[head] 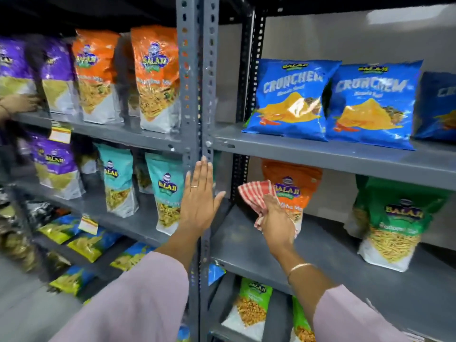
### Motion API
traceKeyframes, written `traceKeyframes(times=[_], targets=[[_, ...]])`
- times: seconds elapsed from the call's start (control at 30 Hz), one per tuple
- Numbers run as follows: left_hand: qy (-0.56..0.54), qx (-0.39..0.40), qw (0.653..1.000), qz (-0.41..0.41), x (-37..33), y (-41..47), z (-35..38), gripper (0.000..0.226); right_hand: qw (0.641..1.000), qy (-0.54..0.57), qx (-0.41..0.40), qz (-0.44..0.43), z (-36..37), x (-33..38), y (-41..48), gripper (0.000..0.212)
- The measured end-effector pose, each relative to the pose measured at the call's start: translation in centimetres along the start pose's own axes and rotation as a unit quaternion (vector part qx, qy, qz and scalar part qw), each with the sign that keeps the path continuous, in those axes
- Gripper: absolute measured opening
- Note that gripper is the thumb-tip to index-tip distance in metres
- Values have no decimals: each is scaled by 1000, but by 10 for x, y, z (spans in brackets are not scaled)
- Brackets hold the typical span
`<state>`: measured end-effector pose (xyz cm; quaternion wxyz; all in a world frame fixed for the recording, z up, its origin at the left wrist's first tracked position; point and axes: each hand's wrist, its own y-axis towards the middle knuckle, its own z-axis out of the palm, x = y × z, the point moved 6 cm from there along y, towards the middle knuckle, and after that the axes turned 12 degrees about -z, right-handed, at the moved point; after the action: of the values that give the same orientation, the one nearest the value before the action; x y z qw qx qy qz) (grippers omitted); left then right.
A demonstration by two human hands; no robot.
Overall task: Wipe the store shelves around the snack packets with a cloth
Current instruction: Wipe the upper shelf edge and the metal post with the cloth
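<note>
My right hand (pixel 277 224) grips a red-and-white checked cloth (pixel 256 195) above the grey middle shelf (pixel 333 262) on the right. The cloth hangs just in front of an orange snack packet (pixel 296 178) that stands on that shelf. A green packet (pixel 392 223) stands further right on the same shelf. My left hand (pixel 199 197) is flat and open, fingers up, against the grey upright post (pixel 197 82) between the two shelf units. It holds nothing.
Blue Crunchem bags (pixel 291 99) lie on the shelf above. Orange (pixel 155 77), purple (pixel 58 72) and teal (pixel 167 191) packets fill the left unit. Another person's hand (pixel 17 103) reaches in at the far left. Green packets (pixel 251 304) stand on the shelf below.
</note>
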<state>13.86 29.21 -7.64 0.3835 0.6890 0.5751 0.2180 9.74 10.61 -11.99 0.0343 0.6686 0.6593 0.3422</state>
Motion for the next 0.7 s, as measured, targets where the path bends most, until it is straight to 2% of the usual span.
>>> traceKeyframes(times=[0.1, 0.23, 0.53, 0.7], targets=[[-17, -33, 999, 29, 6, 29, 7, 71, 999, -50, -15, 9, 20, 4, 12, 53], [-46, -53, 997, 41, 10, 52, 18, 74, 997, -66, -7, 32, 42, 3, 23, 57], [-110, -48, 992, 36, 37, 38, 63, 70, 993, -76, 40, 77, 94, -26, 41, 54], [-156, -81, 984, 26, 28, 48, 61, 80, 989, -61, 71, 111, 121, -41, 56, 57]])
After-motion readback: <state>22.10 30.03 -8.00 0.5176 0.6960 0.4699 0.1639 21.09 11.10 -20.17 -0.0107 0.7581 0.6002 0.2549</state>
